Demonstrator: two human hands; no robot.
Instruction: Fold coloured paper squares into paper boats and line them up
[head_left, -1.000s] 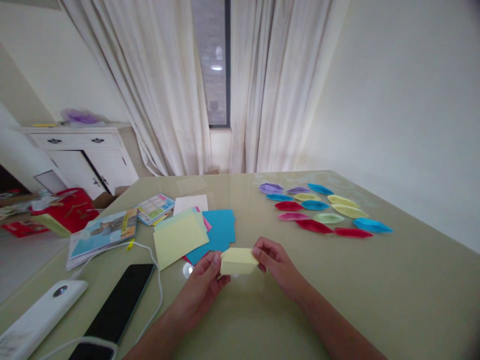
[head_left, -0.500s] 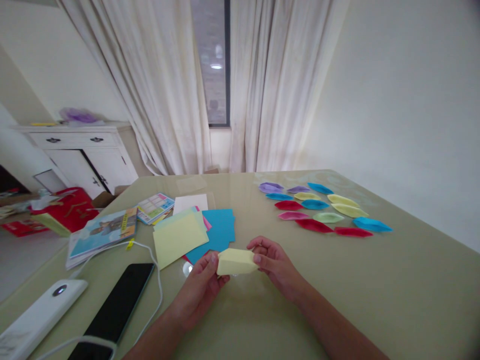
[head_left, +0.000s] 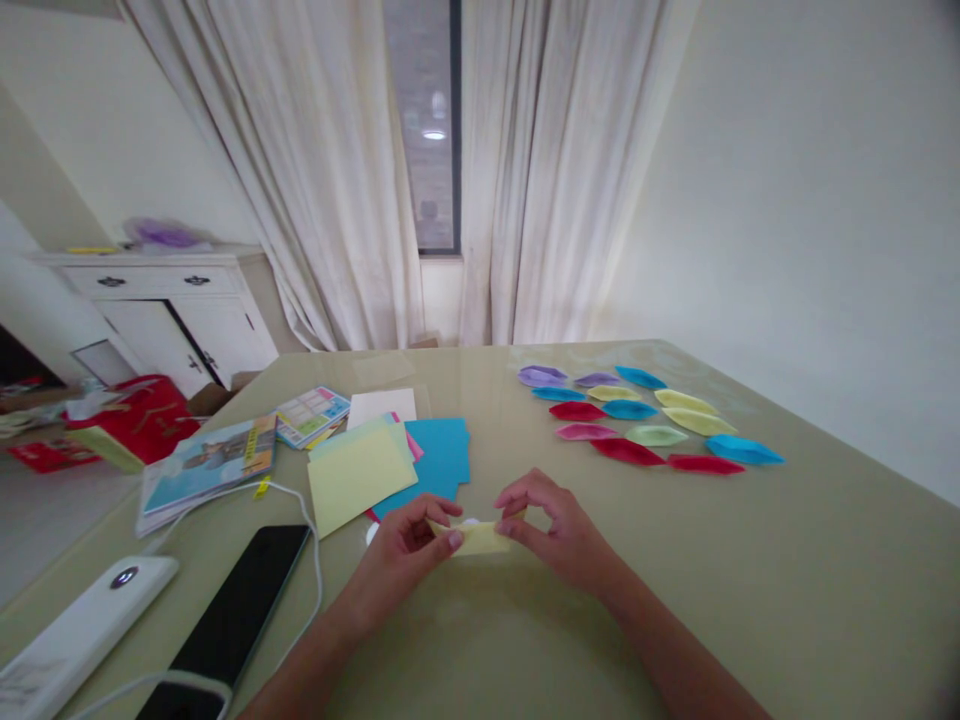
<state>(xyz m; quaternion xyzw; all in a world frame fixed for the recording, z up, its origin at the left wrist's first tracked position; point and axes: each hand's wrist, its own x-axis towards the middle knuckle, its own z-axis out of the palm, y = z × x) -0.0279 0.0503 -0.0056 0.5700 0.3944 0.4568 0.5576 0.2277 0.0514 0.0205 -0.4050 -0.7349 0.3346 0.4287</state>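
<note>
Just above the near middle of the table, you hold a folded yellow paper between both hands: your left hand pinches its left end with thumb and forefinger closed on it, and your right hand pinches the right end the same way. It looks very light and thin, stiff only along its creases, and easy to crumple or tear (a sheet like those in the paper stack just beyond your left hand). Holding it at the folded ends, as you do now, seems safest; a hard squeeze in the middle would likely flatten it. The coloured paper boats lie well apart, to the right.
</note>
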